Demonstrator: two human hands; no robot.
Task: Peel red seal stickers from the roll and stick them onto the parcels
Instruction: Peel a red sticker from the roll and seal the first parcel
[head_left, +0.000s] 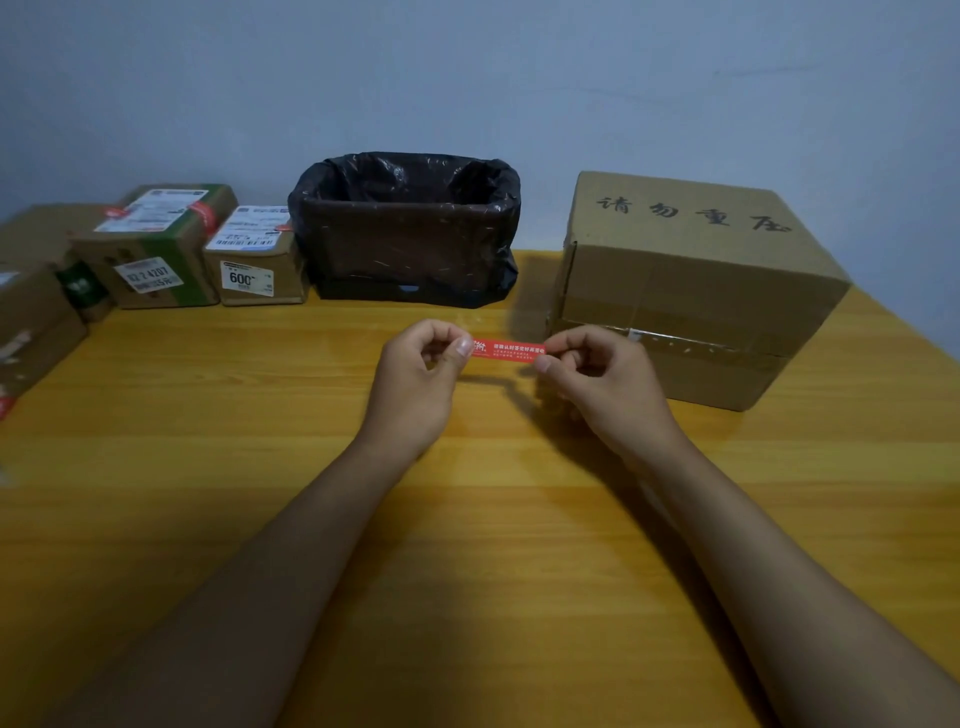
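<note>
Red seal sticker (509, 348) hangs above the table (260, 415), my left hand (421, 374) and right hand (597, 379) each pinching one end. Its long axis runs left to right, print facing me. If I slacken, I reckon it curls and sticks to itself

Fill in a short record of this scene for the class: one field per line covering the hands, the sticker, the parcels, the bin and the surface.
left hand: pinches the sticker's left end
right hand: pinches its right end
red seal sticker: held level above the table
large box: right, no red seal visible
small parcels: left, red seals on some
bin: black liner, centre back
table: wood grain
</note>
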